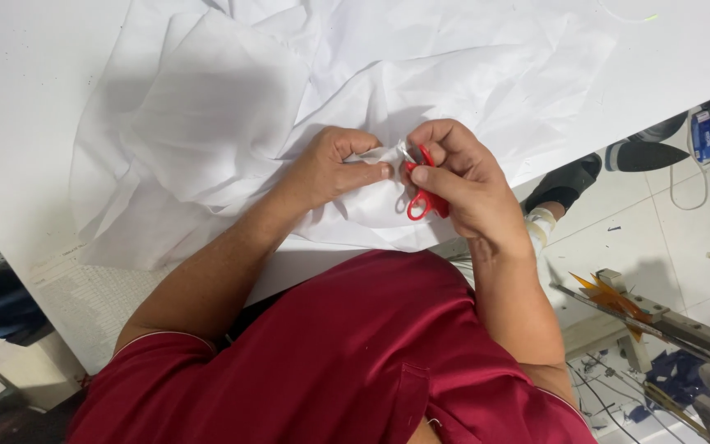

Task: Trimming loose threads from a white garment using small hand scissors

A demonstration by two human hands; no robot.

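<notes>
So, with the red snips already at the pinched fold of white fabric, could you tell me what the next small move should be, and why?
Probably close the red snips in the right hand: their tip meets the white fabric pinched taut by the left hand.

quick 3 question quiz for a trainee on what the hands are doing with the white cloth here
1. True or false: the right hand holds red-handled scissors.
2. Which hand pinches the white fabric beside the blades? A) the left hand B) neither hand C) a co-worker's hand
3. Fill in: the fabric lies crumpled on a white ____.

Key
1. True: the fingers wrap the red handles, with the tips pointing at the pinched fold.
2. A: its thumb and fingers bunch the cloth next to the scissors.
3. Table.
</notes>
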